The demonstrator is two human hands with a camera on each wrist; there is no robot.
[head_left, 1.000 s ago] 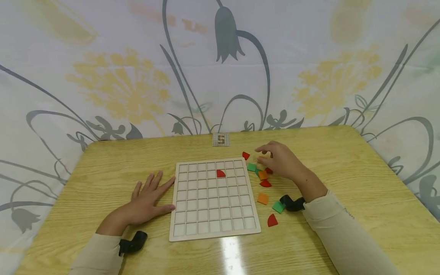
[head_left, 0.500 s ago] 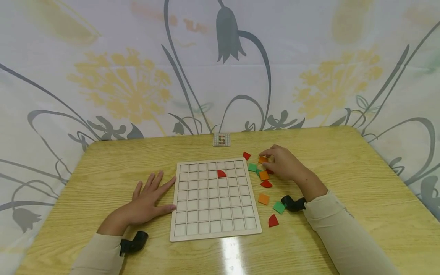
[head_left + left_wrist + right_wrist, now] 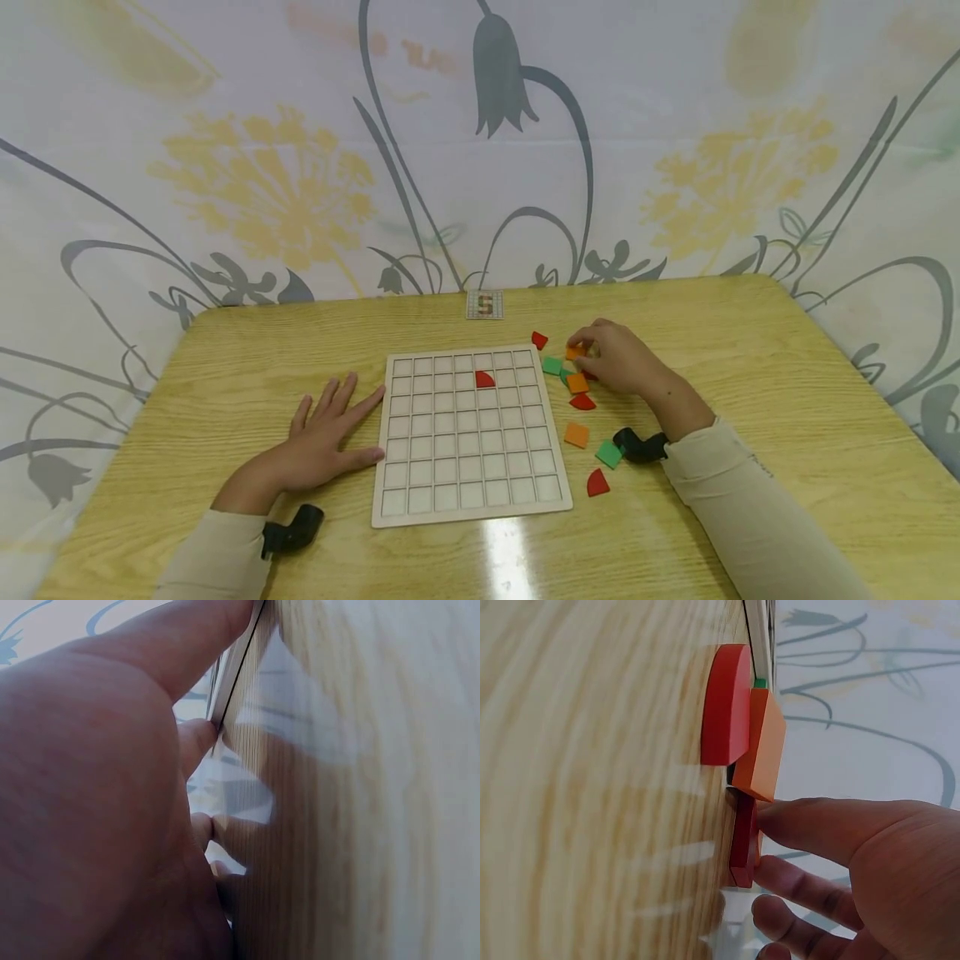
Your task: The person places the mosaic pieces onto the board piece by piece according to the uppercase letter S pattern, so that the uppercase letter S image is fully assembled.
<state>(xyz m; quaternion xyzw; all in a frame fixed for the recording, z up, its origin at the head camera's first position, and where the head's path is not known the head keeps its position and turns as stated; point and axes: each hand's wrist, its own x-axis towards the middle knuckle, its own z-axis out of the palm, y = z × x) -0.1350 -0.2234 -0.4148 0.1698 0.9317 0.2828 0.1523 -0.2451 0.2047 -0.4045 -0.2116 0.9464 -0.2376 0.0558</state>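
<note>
OK, L side 1st: left hand (image 3: 318, 450) has its fingers spread & resting on the surface (image 3: 300, 342), gripping nothing, thumb + index tips at the L edge of the grid board (image 3: 472, 512); prob. just steadying it. Board's got one pc in, the red quarter (image 3: 484, 380), 5th col from L, 2nd row from the far side. Beyond the board lies the pattern card (image 3: 485, 305), too small for me to read cell by cell. Going R: loose red pc (image 3: 539, 341) off the far R corner, green sq (image 3: 552, 366) just nearer me, then the orange tile (image 3: 575, 353), btwn thumb & index of the right hand (image 3: 618, 358). Narrow pinch on that tile, nothing else in the grip AFAICT. R wrist cam gives me only an orange sliver btwn the tips, w/ a dark red pc (image 3: 742, 840) partly in front.

Step in hand, IMO: picking out the next tile. Next move prob. calls for a clean lift that doesn't drag the second orange tile (image 3: 577, 383) close by, then a carry L to a cell.

Vs 1 s ago: left hand, board, red quarter all the same; on the R, no orange showed in the fingers then, now it does, & the pinch sits a bit nearer the second orange tile.
</note>
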